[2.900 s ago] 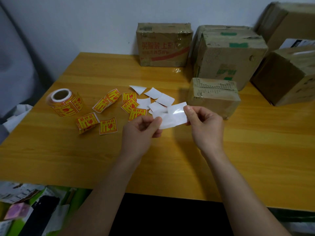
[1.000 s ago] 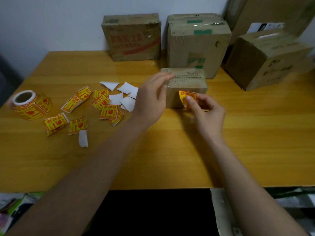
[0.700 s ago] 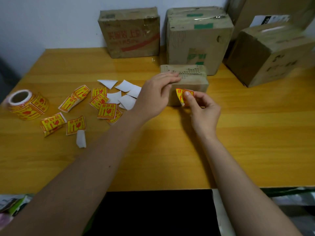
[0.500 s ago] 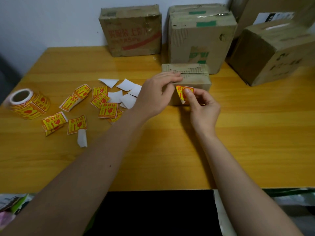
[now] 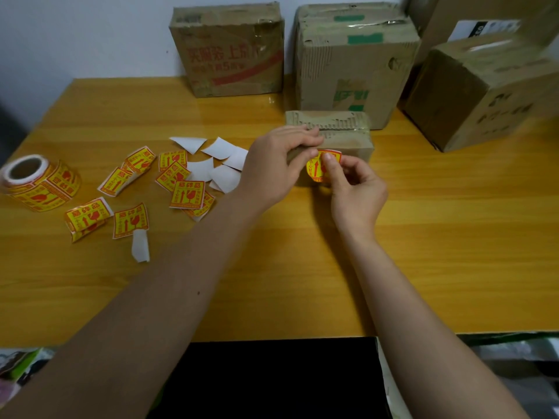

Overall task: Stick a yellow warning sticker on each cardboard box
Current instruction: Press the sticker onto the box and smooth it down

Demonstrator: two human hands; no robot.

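A small flat cardboard box [image 5: 348, 134] lies in the middle of the wooden table [image 5: 453, 237]. My left hand [image 5: 278, 164] rests on its top left corner and holds it. My right hand [image 5: 354, 189] pinches a yellow warning sticker [image 5: 316, 169] against the box's front face, thumb and forefinger on its upper edge. The sticker is curled, partly against the cardboard. Three larger boxes stand behind: one with red print [image 5: 230, 52], one with green tape [image 5: 354, 62], one at the right [image 5: 490, 92].
A roll of yellow stickers [image 5: 39, 182] sits at the table's left edge. Several loose yellow stickers [image 5: 130, 219] and white backing scraps [image 5: 220, 164] lie between the roll and my left hand. Another tall box [image 5: 484, 13] stands at the back right.
The white backing was peeled off and dropped on the table. My left hand moved onto the small box and my right hand brought the sticker up to the box's front face.
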